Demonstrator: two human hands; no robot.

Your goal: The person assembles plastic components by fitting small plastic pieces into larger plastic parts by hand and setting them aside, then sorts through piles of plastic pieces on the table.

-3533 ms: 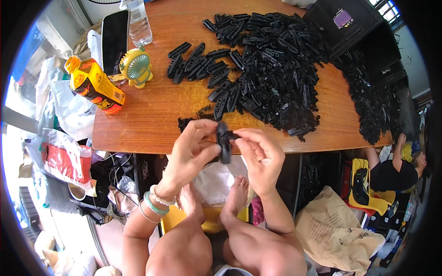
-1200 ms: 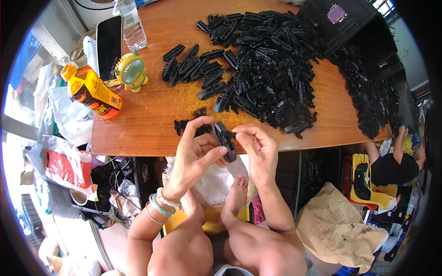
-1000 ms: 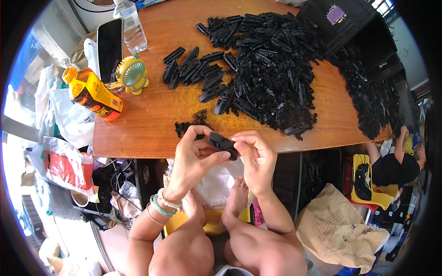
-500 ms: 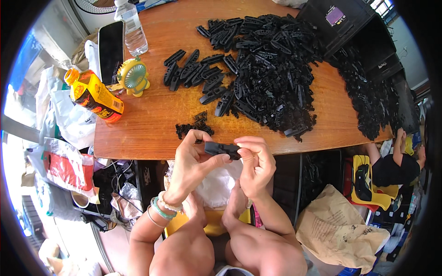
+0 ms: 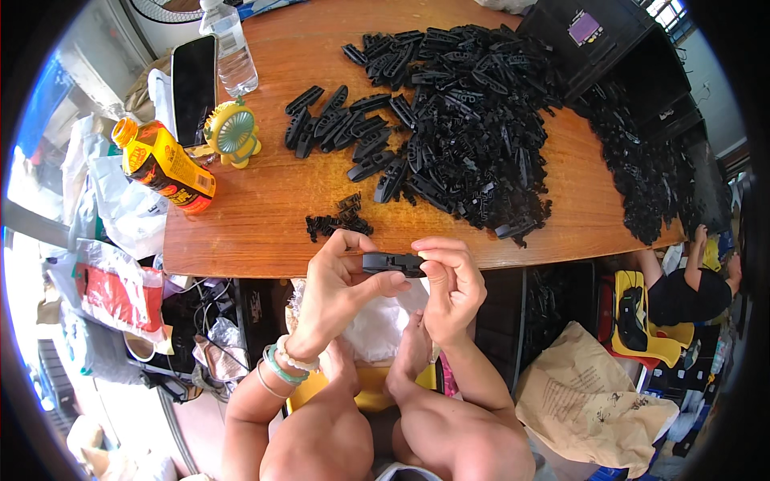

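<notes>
Between both hands, just off the table's near edge, is a small black plastic part (image 5: 391,264), long and rounded with a notch along its side. My left hand (image 5: 341,284) grips its left end between thumb and fingers. At its right end, the thumb and fingertips of my right hand (image 5: 451,282) pinch it; they may cover a smaller piece there. A little cluster of small black clips (image 5: 341,218) lies on the table just beyond my left hand. Farther off, several similar long black parts (image 5: 341,120) lie apart, next to a large heap of black parts (image 5: 481,128).
On the wooden table's (image 5: 265,240) left stand an orange-yellow drink bottle (image 5: 172,170), a small yellow fan (image 5: 233,135), a phone (image 5: 194,92) and a clear water bottle (image 5: 231,50). Black crates (image 5: 609,48) spill more parts at right. A brown paper bag (image 5: 593,401) lies below; another person (image 5: 688,293) sits far right.
Both hands have shifted slightly right with the black plastic part. It has turned a little, so its notched side shows more plainly.
</notes>
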